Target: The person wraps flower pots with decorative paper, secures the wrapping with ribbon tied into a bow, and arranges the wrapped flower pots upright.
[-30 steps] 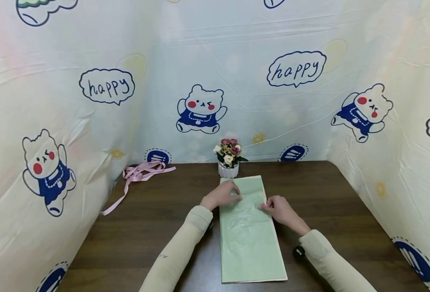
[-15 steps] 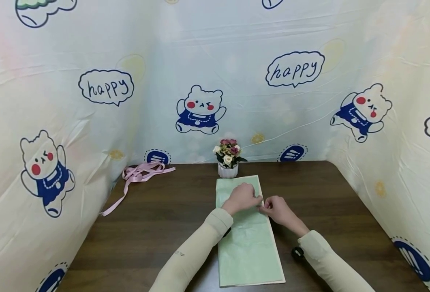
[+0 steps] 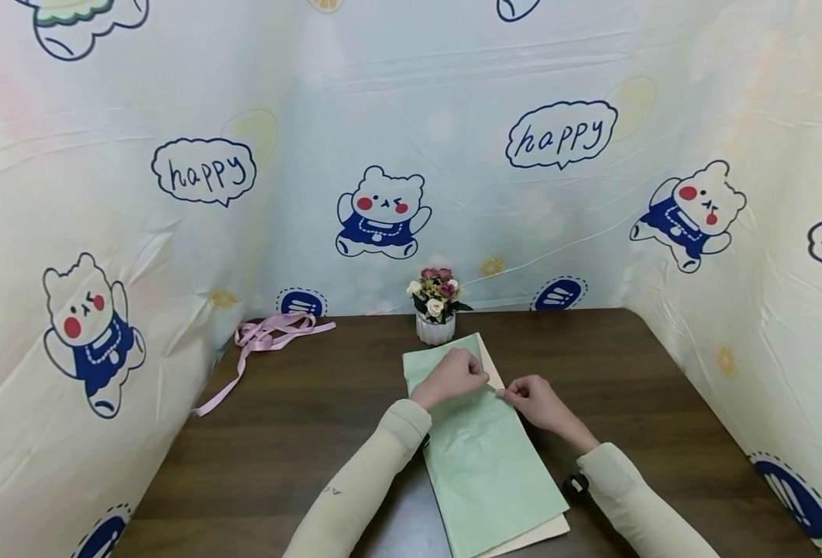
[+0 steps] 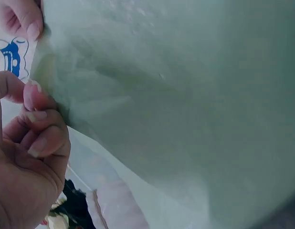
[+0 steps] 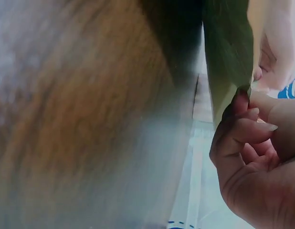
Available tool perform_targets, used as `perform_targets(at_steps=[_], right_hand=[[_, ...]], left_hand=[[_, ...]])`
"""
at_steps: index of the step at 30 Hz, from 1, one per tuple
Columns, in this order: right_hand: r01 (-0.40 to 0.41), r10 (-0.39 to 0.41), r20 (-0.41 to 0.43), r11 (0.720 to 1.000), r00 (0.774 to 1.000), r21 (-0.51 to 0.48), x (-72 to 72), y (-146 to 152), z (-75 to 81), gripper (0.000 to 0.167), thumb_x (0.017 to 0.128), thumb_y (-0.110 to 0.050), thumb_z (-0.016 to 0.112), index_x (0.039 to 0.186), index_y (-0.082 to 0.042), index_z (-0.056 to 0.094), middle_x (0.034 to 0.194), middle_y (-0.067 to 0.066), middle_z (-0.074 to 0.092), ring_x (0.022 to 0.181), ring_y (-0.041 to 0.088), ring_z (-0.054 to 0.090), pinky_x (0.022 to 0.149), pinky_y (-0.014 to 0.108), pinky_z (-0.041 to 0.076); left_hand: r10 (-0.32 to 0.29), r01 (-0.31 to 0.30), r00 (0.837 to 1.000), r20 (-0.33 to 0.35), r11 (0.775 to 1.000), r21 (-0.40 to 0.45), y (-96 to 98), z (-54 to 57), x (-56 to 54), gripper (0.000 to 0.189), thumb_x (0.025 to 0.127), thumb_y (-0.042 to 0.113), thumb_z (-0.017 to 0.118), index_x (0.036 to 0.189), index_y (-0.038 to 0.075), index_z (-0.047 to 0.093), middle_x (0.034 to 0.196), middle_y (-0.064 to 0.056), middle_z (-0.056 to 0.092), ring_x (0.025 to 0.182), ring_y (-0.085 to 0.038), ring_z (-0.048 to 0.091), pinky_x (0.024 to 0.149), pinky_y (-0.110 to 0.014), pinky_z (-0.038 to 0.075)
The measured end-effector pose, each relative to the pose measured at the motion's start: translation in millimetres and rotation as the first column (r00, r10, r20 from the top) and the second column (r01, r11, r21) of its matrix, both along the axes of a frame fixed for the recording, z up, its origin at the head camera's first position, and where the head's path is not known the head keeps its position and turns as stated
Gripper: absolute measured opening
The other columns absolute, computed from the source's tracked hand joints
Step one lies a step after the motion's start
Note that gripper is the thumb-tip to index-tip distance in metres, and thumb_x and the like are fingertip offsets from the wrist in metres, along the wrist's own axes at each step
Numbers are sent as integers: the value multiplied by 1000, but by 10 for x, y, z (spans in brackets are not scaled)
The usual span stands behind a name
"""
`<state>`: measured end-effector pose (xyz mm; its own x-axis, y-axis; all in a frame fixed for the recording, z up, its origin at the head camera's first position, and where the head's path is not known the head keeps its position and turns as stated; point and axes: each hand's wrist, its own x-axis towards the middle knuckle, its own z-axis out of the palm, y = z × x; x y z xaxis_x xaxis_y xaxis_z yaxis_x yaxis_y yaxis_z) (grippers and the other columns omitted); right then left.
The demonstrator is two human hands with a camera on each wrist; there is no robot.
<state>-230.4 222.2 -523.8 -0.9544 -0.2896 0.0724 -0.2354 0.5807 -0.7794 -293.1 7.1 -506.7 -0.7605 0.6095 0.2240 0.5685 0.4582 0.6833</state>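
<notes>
A long folded sheet of green paper [image 3: 487, 465], crinkled and with a cream layer [image 3: 493, 370] showing along its right and lower edges, lies slanted on the table. My left hand [image 3: 452, 378] pinches the upper layer by its edge, near the far end. In the left wrist view, the curled fingers of the left hand [image 4: 35, 148] meet at the rim of the green sheet [image 4: 176, 86]. Just to the right, my right hand [image 3: 539, 404] pinches the paper's right edge. The right wrist view shows thumb and forefinger of the right hand [image 5: 247, 157] together on that edge.
A small white pot of artificial flowers [image 3: 435, 306] stands right behind the paper's far end. Loose pink ribbon [image 3: 271, 333] lies at the table's back left corner. Printed cloth [image 3: 383, 116] hangs around the brown table [image 3: 278, 434] at the back and sides.
My left hand has gone right from the paper's surface to its edge, then slightly back left. The paper has turned, its near end swinging right, and the layers have slid apart, baring more cream.
</notes>
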Motion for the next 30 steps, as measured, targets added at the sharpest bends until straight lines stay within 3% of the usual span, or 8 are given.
perform_targets(at_steps=[6,12,18,24,30], right_hand=[[-34,34,55,999,998,-17,11,59,10,33,103,-23,62,73,-8,69,54,-6,43,46,7,38,46,24,36],[-75,79,124,997,989,-36,39,97,36,30,103,-22,63,77,-8,71,58,-1,55,46,10,48,45,27,45],[-52,62,170,997,984,-59,25,120,34,27,102,-23,64,87,-4,77,62,2,60,48,12,49,46,27,47],[-52,66,199,996,978,-73,19,121,26,30,102,-26,64,85,-5,76,62,1,60,48,11,49,46,27,47],[-72,87,211,994,974,-80,11,139,-16,34,101,-29,65,76,-8,73,64,5,62,48,12,50,47,29,48]], left_hand=[[-49,47,997,56,998,46,-145,-37,-65,45,93,13,57,53,18,37,48,9,27,46,-4,20,51,-20,25],[-85,79,994,75,993,83,-306,-26,-62,46,94,9,58,54,16,38,49,7,30,46,-5,23,53,-21,29],[-123,111,988,94,985,131,-390,-18,-41,45,94,7,58,55,15,39,50,6,34,47,-6,25,55,-22,31],[-153,134,983,100,976,173,-458,-34,-42,43,92,5,56,55,14,38,51,5,30,51,-9,21,56,-23,29],[-155,136,984,82,969,205,-530,-19,-38,38,91,4,56,55,14,49,50,6,43,47,-9,30,52,-24,33]])
